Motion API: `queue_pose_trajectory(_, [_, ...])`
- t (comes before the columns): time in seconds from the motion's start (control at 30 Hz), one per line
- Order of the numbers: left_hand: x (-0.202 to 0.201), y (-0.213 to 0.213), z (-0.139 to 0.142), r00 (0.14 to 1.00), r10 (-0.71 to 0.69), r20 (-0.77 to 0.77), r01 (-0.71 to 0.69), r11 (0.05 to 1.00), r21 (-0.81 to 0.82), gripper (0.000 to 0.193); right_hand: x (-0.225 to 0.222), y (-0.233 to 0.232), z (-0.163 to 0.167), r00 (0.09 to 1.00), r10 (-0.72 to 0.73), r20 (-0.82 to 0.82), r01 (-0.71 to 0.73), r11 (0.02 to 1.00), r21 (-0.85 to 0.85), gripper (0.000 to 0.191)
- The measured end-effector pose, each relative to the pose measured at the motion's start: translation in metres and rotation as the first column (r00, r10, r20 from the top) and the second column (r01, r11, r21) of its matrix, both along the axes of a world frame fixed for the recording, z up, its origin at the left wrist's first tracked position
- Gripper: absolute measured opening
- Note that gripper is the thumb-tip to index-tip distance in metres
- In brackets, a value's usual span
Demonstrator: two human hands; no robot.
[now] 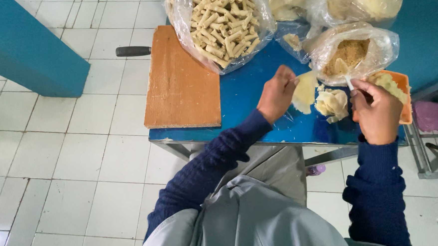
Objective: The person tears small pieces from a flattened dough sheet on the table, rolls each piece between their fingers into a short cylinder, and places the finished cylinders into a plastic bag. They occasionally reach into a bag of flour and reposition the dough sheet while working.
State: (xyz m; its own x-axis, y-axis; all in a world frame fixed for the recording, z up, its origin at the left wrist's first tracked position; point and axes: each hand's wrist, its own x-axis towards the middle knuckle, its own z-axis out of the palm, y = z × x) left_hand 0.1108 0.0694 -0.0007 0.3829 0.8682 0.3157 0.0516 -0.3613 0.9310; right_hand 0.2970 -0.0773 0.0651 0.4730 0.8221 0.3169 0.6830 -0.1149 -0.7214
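Our left hand (276,94) pinches a pale wrapper (305,91) on the blue surface (242,92). Right hand (376,110), fingers closed round a white spoon (347,81), beside the filling bag (352,53).

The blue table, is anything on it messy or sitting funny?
Mostly tidy. The wooden board sticks out past the blue table edge on the left, over the floor. The orange tray overhangs the right edge too. The left hand holds a pale wrapper; the right hand grips a small utensil. Nothing looks spilled.
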Motion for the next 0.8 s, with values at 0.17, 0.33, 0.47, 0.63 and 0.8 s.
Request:
queue_pose_trajectory(0.17, [-0.059, -0.019, -0.012, 0.952, 0.108, -0.286, -0.104, 0.994, 0.029, 0.015, -0.035, -0.011, -0.002, 0.972, 0.18, -0.152, -0.176, 0.984, 0.036, 0.028])
queue_pose_trajectory(0.33, [-0.094, -0.025, -0.008, 0.837, 0.172, -0.519, -0.151, 0.985, 0.083, 0.019, -0.067, -0.012, -0.015, 0.929, 0.327, -0.171, -0.349, 0.929, -0.121, 0.027])
queue_pose_trajectory(0.47, [-0.109, -0.044, 0.0, 0.899, 0.231, -0.372, -0.168, 0.967, 0.193, 0.032, -0.08, -0.013, -0.015, 0.9, 0.435, -0.017, -0.434, 0.891, -0.134, 0.03])
queue_pose_trajectory(0.63, [-0.118, -0.063, 0.008, 0.948, 0.233, -0.217, -0.164, 0.941, 0.295, 0.048, -0.096, -0.009, -0.015, 0.878, 0.462, 0.127, -0.45, 0.886, -0.113, 0.026])
queue_pose_trajectory(0.8, [-0.121, -0.07, 0.009, 0.969, 0.207, -0.133, -0.157, 0.937, 0.313, 0.046, -0.104, -0.012, -0.018, 0.756, 0.47, 0.456, -0.511, 0.859, -0.038, 0.035])
